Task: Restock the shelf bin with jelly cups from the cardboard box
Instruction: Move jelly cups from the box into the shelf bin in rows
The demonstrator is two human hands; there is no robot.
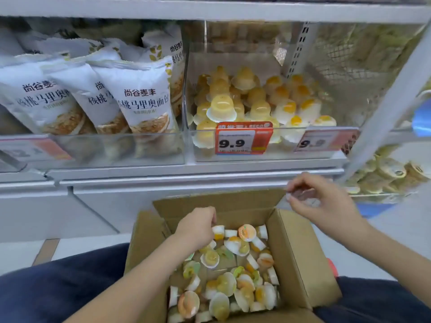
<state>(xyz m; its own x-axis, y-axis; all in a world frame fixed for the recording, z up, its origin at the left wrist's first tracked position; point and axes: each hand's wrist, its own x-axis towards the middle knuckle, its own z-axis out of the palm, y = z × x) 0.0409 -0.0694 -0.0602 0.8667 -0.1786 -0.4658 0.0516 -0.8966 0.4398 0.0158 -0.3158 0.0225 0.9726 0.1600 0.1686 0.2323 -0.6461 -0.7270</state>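
Down at the bottom centre of the frame, an open box [296, 257] sits between the person's knees, its floor strewn with loose cups [224, 276] in yellow, orange and green. The left hand [198, 229] is inside the box near its far wall, fingers curled downward among the cups; whether they pinch one I cannot tell, since the fingertips are hidden. The right hand [324, 203] hangs above the box's far right corner, right of centre, its fingers curled round a small cup [303, 197] that looks blurred. In the upper middle of the frame stands the clear bin [275, 155], holding piled yellow and orange cups, with a red price tag [241, 138] reading 9.9 on its front. At upper left, white bags [140, 96] fill the neighbouring bin.
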